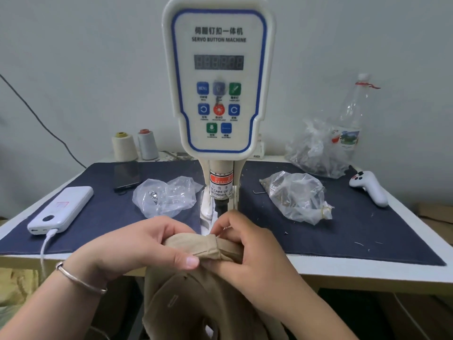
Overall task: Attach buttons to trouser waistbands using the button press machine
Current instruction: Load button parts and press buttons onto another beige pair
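The white servo button machine (218, 77) stands at the middle of the table, its press head (220, 192) with a red warning label just above my hands. A tan trouser waistband (208, 246) is held in front of the press head, the rest of the trousers (196, 303) hanging below the table edge. My left hand (142, 246) grips the waistband from the left, thumb on top. My right hand (247, 246) pinches its end from the right, fingertips close under the press head.
A dark blue cloth (355, 217) covers the table. Clear bags of small metal parts lie left (164, 197) and right (296, 195) of the machine, another bag (316, 148) and a plastic bottle (350, 119) behind. A power bank (61, 209), phone (126, 175), thread cones (134, 146) and white controller (370, 187) lie around.
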{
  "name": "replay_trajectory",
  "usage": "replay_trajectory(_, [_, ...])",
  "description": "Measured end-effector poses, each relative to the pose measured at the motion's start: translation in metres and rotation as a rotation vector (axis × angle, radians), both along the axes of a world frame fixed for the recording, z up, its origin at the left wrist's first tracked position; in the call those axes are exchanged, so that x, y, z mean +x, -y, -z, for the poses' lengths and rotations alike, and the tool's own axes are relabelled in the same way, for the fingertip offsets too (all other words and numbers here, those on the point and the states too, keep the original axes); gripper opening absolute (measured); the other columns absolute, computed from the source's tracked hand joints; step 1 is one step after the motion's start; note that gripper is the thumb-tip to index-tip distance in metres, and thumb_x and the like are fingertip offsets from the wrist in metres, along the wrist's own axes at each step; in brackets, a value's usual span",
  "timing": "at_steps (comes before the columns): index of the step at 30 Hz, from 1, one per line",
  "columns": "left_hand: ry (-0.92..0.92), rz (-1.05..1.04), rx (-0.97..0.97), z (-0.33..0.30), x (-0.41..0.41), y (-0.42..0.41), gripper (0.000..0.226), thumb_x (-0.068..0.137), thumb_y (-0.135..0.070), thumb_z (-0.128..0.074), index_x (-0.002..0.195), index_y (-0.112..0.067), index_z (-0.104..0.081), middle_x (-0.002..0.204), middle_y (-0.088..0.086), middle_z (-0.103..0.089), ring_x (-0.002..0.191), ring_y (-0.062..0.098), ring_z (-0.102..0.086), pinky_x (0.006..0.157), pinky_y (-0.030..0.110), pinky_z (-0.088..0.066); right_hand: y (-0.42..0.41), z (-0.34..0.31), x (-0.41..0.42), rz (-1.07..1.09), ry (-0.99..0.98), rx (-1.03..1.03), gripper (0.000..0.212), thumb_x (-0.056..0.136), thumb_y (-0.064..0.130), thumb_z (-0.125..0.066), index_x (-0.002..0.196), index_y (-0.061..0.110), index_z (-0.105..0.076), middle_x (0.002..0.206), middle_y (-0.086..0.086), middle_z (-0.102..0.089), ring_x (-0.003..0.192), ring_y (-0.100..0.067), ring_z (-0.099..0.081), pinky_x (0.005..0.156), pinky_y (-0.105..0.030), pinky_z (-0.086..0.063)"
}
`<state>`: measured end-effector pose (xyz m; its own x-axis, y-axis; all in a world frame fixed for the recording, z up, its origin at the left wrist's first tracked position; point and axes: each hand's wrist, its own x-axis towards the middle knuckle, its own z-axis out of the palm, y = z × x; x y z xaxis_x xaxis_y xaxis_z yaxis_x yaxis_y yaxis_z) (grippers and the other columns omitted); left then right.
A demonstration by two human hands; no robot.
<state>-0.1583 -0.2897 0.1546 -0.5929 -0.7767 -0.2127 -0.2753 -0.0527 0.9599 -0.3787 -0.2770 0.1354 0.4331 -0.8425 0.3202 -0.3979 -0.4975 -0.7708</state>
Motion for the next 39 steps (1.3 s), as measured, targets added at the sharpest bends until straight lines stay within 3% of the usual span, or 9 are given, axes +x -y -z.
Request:
replay_trajectory(5, [-0.107, 0.000, 0.021, -0.008, 0.004, -0.005, 0.030, 0.073, -0.028, -0.085, 0.088, -0.004, -0.076, 0.078, 0.009, -0.069, 0.069, 0.017, -0.063, 0.066, 0.025, -0.052, 0.005, -0.010, -0.026, -0.067, -0.307, 0.129, 0.039, 0.057, 0.048, -0.085, 0.083, 0.028, -0.064, 0.071, 0.011, -0.064, 0.063, -0.001, -0.056, 0.061, -0.024, -0.046])
replay_trajectory(9, [-0.232, -0.010, 0.078, -0.004, 0.014, -0.010, 0.036, 0.075, -0.031, -0.086, 0.095, -0.003, -0.075, 0.087, 0.015, -0.069, 0.077, 0.023, -0.067, 0.072, 0.030, -0.054, 0.010, -0.017, -0.050, -0.269, -0.246, 0.390, 0.024, 0.061, 0.031, -0.090, 0.076, 0.025, -0.072, 0.069, 0.013, -0.065, 0.065, 0.001, -0.057, 0.061, -0.014, -0.044])
replay_trajectory(16, [-0.334, -0.114, 0.211, 0.010, 0.016, -0.019, 0.061, 0.078, -0.034, -0.084, 0.122, 0.003, -0.067, 0.118, 0.026, -0.069, 0.100, 0.029, -0.071, 0.085, 0.034, -0.058, 0.022, -0.010, -0.067, -0.424, 0.364, 0.799, 0.031, 0.070, -0.009, -0.065, 0.092, 0.011, -0.074, 0.085, -0.008, -0.071, 0.073, -0.016, -0.069, 0.065, -0.025, -0.056])
replay_trajectory(19, [-0.243, -0.198, 0.197, 0.010, 0.014, -0.021, 0.057, 0.077, -0.034, -0.084, 0.119, 0.001, -0.069, 0.117, 0.025, -0.068, 0.096, 0.026, -0.070, 0.082, 0.031, -0.058, 0.024, -0.010, -0.072, -0.378, 0.454, 0.821, 0.026, 0.073, -0.001, -0.069, 0.099, 0.003, -0.067, 0.091, -0.013, -0.067, 0.077, -0.021, -0.066, 0.070, -0.028, -0.055])
replay_trajectory(23, [-0.145, -0.250, 0.195, 0.007, 0.014, -0.023, 0.047, 0.082, -0.030, -0.076, 0.112, 0.005, -0.069, 0.106, 0.021, -0.069, 0.085, 0.022, -0.069, 0.073, 0.027, -0.057, 0.022, -0.015, -0.075, -0.295, 0.458, 0.799, 0.013, 0.076, 0.005, -0.072, 0.085, 0.008, -0.063, 0.085, -0.010, -0.064, 0.072, -0.018, -0.063, 0.063, -0.024, -0.053])
replay_trajectory(26, [-0.115, -0.260, 0.186, 0.003, 0.013, -0.026, 0.062, 0.077, -0.033, -0.080, 0.112, 0.014, -0.061, 0.102, 0.020, -0.064, 0.080, 0.020, -0.064, 0.069, 0.024, -0.055, 0.017, -0.019, -0.076, -0.292, 0.447, 0.792, 0.008, 0.082, 0.003, -0.070, 0.083, 0.010, -0.065, 0.084, -0.010, -0.065, 0.072, -0.018, -0.063, 0.064, -0.025, -0.054])
replay_trajectory(30, [-0.095, -0.261, 0.170, 0.000, 0.011, -0.032, 0.069, 0.071, -0.034, -0.082, 0.116, 0.014, -0.061, 0.107, 0.023, -0.065, 0.084, 0.023, -0.065, 0.072, 0.027, -0.055, 0.015, -0.021, -0.079, -0.280, 0.429, 0.790, 0.018, 0.082, 0.010, -0.067, 0.098, 0.002, -0.062, 0.093, -0.016, -0.065, 0.081, -0.023, -0.063, 0.073, -0.029, -0.054])
replay_trajectory(37, [0.063, -0.204, 0.042, -0.005, 0.016, -0.040, 0.051, 0.074, -0.043, -0.083, 0.106, -0.004, -0.075, 0.109, 0.017, -0.073, 0.094, 0.024, -0.068, 0.082, 0.032, -0.055, 0.006, -0.035, -0.078, -0.200, 0.352, 0.734, 0.006, 0.079, 0.016, -0.069, 0.078, 0.011, -0.070, 0.080, -0.010, -0.069, 0.068, -0.017, -0.066, 0.061, -0.022, -0.054])
replay_trajectory(39, [0.157, -0.193, -0.009, -0.006, 0.010, -0.040, 0.063, 0.066, -0.058, -0.086, 0.102, -0.007, -0.075, 0.105, 0.012, -0.074, 0.091, 0.022, -0.068, 0.085, 0.033, -0.054, 0.001, -0.036, -0.066, -0.172, 0.344, 0.725, 0.009, 0.082, 0.019, -0.068, 0.081, 0.010, -0.070, 0.081, -0.010, -0.070, 0.069, -0.016, -0.066, 0.062, -0.022, -0.054])
